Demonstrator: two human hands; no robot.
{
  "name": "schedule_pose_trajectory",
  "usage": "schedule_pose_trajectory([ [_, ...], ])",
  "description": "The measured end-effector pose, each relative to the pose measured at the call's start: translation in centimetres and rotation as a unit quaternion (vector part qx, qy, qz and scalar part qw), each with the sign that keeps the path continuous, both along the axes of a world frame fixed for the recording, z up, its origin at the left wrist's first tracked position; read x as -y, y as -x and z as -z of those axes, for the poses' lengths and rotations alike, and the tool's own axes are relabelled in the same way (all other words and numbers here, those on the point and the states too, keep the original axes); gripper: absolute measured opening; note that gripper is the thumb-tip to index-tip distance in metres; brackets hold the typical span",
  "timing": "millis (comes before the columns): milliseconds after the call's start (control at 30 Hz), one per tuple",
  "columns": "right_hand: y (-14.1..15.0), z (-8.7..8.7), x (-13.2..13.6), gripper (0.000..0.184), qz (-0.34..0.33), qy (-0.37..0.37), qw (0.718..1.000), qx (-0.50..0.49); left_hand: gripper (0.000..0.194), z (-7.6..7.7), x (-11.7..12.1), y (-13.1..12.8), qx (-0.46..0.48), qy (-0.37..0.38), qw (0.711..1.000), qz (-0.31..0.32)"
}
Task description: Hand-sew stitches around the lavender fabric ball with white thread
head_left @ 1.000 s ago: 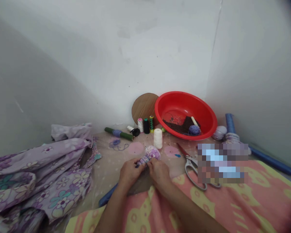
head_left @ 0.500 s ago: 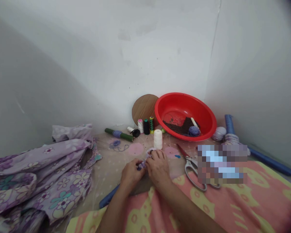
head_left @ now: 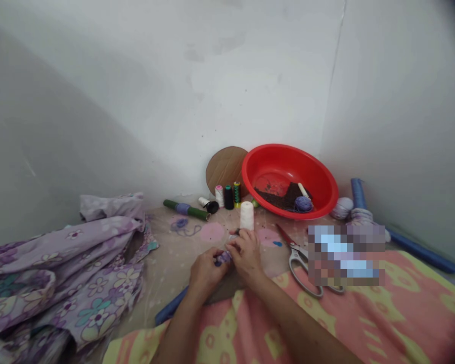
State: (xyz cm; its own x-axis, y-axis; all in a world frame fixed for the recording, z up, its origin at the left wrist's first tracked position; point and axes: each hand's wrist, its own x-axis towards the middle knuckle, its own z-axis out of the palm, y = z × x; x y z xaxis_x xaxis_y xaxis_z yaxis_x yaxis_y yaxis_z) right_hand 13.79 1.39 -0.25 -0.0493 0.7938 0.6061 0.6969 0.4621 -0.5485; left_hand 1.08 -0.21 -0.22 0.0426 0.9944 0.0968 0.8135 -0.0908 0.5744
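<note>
My left hand [head_left: 207, 273] and my right hand [head_left: 246, 254] meet low in the middle of the view, both gripping a small purple cloth bundle [head_left: 223, 258]. Most of the bundle is hidden by my fingers, and only a wrapped purple strip shows between them. My right fingertips are close to a white thread cone [head_left: 246, 216], without touching it. Steel scissors with red blades [head_left: 299, 265] lie to the right of my right hand.
A lilac floral cloth [head_left: 64, 268] is heaped at left. Behind my hands stand thread spools [head_left: 228, 197], a green tube [head_left: 186, 210] and a red basin [head_left: 288, 177]. A blue roll [head_left: 170, 306] lies under my left forearm. White walls form the corner.
My right hand has moved forward toward the white cone. The round end of the cloth bundle, visible a second ago, is now covered by my fingers.
</note>
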Motion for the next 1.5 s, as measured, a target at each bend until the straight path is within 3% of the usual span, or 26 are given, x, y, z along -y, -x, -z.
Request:
schedule_pose_trajectory([
  [200, -0.4, -0.2, 0.1, 0.008, -0.03, -0.004, 0.997, 0.073, 0.03, 0.1, 0.0, 0.0, -0.011, -0.009, 1.0, 0.001],
  [367, -0.6, -0.5, -0.8, 0.015, -0.034, -0.038, 0.991, -0.123, 0.037, -0.1, 0.1, 0.1, -0.003, 0.001, 1.0, -0.005],
  [467, -1.2, -0.8, -1.0, 0.018, -0.059, -0.002, 0.962, -0.266, 0.038, 0.1, -0.2, 0.3, 0.007, 0.013, 1.0, -0.005],
  [567, -1.6, -1.0, -0.7, 0.018, -0.135, 0.09, 0.906, -0.391, 0.038, 0.4, -0.5, 0.6, 0.017, 0.01, 1.0, 0.005],
  [633, -1.6, -1.2, -0.4, 0.018, -0.176, 0.11, 0.879, -0.429, 0.038, 0.6, -0.6, 0.7, 0.021, 0.003, 1.0, 0.009],
  [700, -1.7, -1.5, 0.0, 0.017, -0.192, 0.103, 0.873, -0.436, 0.039, 0.6, -0.7, 0.7, 0.023, 0.002, 1.0, 0.009],
  [1000, -2.0, -2.1, 1.1, 0.019, -0.171, 0.072, 0.907, -0.379, 0.035, 0.0, -0.7, 0.6, 0.021, 0.021, 1.0, 0.004],
  [1200, -2.5, -1.3, 1.1, 0.019, -0.09, 0.051, 0.969, -0.222, 0.036, 0.2, -0.8, 0.9, 0.013, 0.007, 1.0, 0.014],
  [1367, -2.5, -0.3, 1.0, 0.019, -0.03, 0.123, 0.991, -0.038, 0.036, 0.1, -0.8, 1.0, 0.014, 0.002, 1.0, 0.025],
  [1500, -2.2, 0.3, 0.9, 0.018, -0.028, 0.17, 0.985, -0.002, 0.038, 0.0, -0.8, 1.1, 0.025, 0.009, 0.999, 0.023],
])
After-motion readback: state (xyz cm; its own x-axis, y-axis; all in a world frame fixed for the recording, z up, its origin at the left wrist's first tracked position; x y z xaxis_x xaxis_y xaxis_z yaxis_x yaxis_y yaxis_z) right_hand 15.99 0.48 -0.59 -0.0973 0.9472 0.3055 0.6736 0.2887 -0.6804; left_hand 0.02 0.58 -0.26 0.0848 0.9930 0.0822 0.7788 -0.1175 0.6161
